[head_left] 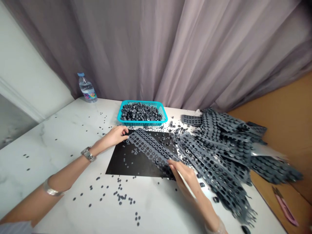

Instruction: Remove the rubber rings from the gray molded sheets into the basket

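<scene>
A grey rubber strip (pixel 149 148) full of round holes and small rings lies slanted across a black mat (pixel 129 162) on the white marble table (pixel 60 136). My left hand (pixel 114 136) pinches the strip's far left end, fingers curled on it. My right hand (pixel 181 174) presses on the strip's near right end with its fingers closed over the edge. A watch sits on my left wrist and a bangle further up the arm.
A turquoise basket (pixel 142 122) holding several small dark rubber rings stands behind the mat. A large heap of grey perforated strips (pixel 226 152) covers the right side. Loose rubber bits scatter over the table. A water bottle (pixel 87 88) stands far left; pink snips (pixel 284 204) lie far right.
</scene>
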A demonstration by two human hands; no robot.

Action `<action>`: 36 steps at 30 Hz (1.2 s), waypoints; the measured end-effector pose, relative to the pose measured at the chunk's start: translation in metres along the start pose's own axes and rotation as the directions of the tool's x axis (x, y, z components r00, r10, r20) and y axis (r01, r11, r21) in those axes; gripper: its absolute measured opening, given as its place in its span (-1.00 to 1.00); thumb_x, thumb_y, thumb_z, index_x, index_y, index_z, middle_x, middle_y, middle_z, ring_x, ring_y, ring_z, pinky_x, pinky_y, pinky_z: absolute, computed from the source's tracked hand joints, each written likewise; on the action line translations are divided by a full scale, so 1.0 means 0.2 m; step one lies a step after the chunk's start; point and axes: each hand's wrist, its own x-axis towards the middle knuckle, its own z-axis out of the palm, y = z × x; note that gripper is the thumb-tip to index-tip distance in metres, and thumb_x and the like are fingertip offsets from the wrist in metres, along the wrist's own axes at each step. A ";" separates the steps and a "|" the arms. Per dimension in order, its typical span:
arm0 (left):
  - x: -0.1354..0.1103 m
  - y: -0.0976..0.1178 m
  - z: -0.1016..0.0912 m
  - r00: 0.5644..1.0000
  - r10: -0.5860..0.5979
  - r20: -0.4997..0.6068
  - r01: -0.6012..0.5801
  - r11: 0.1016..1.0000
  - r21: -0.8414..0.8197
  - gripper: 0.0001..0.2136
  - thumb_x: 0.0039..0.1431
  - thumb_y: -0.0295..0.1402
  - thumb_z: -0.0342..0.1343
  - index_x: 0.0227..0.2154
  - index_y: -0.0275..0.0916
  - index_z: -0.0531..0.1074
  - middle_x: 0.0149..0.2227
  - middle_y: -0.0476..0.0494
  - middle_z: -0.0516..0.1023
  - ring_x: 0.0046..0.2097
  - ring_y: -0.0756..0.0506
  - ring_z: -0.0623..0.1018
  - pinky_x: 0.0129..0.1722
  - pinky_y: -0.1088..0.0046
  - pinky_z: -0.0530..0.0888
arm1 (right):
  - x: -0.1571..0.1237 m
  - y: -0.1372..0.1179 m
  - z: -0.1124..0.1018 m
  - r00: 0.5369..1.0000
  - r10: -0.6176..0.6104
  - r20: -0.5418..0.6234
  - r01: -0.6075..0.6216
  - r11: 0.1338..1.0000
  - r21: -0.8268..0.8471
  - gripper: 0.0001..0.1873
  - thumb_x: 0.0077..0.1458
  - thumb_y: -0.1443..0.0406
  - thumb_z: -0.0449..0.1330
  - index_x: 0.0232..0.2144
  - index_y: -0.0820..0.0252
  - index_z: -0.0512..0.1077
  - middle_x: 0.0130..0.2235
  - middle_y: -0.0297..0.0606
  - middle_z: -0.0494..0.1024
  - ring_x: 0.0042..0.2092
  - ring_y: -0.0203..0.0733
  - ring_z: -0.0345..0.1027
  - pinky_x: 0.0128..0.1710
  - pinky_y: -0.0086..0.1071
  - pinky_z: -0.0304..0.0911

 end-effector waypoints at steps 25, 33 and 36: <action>-0.28 0.36 -0.07 0.922 -0.168 0.349 0.367 0.096 -0.925 -0.91 0.21 -0.42 0.11 -0.32 -0.32 0.48 -0.31 -0.17 0.47 -0.34 0.08 0.45 -0.49 0.66 0.37 | -0.09 0.01 0.03 1.000 0.025 0.010 -0.025 1.000 0.005 -0.76 0.29 0.33 -0.02 -0.07 0.15 0.38 -0.34 -0.19 0.56 -0.36 -0.21 0.47 -0.35 -0.39 0.36; -0.40 0.60 -0.11 0.859 -0.219 0.463 0.397 -0.284 -0.873 -0.90 0.17 -0.60 0.10 -0.32 -0.44 0.52 -0.30 -0.22 0.55 -0.23 -0.03 0.59 -0.22 0.60 0.55 | 0.06 -0.12 -0.03 0.985 0.135 -0.107 -0.117 0.980 0.160 -0.77 0.29 0.32 -0.02 -0.11 0.12 0.40 -0.30 -0.23 0.62 -0.35 -0.23 0.53 -0.31 -0.42 0.41; -0.44 0.66 -0.10 0.853 -0.205 0.480 0.428 -0.251 -0.868 -0.88 0.14 -0.62 0.13 -0.30 -0.43 0.54 -0.29 -0.20 0.56 -0.28 0.01 0.60 -0.24 0.64 0.55 | 0.22 -0.24 -0.07 0.967 0.231 -0.108 -0.192 0.938 0.288 -0.72 0.31 0.27 -0.06 -0.23 0.09 0.45 -0.33 -0.27 0.63 -0.40 -0.27 0.51 -0.38 -0.43 0.42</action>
